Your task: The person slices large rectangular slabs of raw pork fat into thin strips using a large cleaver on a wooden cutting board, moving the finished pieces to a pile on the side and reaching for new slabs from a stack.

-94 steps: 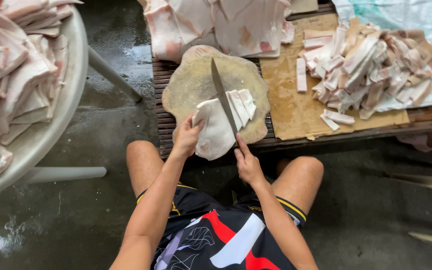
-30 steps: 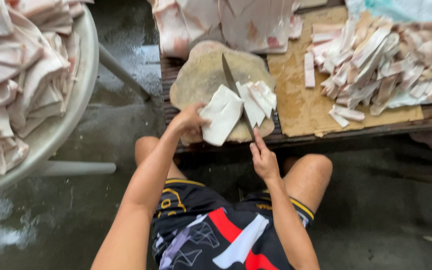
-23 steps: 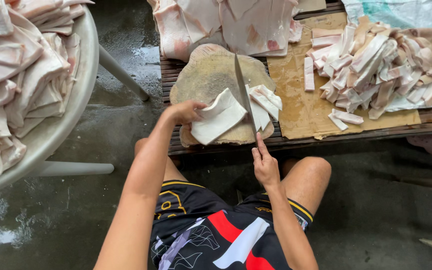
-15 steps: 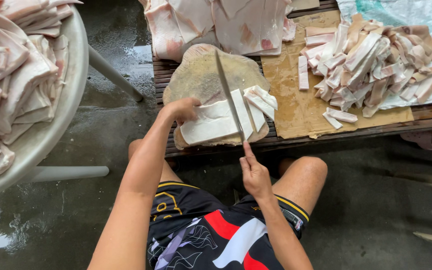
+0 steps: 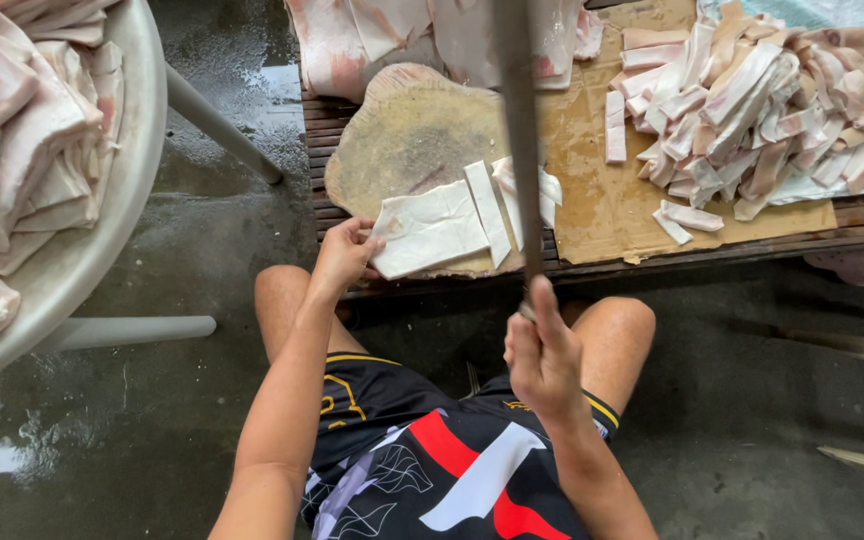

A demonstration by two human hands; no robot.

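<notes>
My right hand (image 5: 542,350) grips the handle of a long cleaver (image 5: 518,140), raised high so its blade points away over the round wooden chopping block (image 5: 407,140). On the block lies a pale slab of pork skin (image 5: 430,228) with a few cut strips (image 5: 492,205) beside it. My left hand (image 5: 344,255) pinches the slab's near left corner at the block's edge.
A heap of cut strips (image 5: 762,105) lies on brown cardboard (image 5: 602,205) to the right, on a low slatted wooden bench (image 5: 852,225). Larger uncut slabs (image 5: 382,30) hang at the back. A big metal basin (image 5: 102,210) full of pork pieces stands left. The concrete floor is wet.
The cleaver has gone from resting on the slab to raised high above the block. My left hand slid to the slab's left corner, and another strip lies cut off.
</notes>
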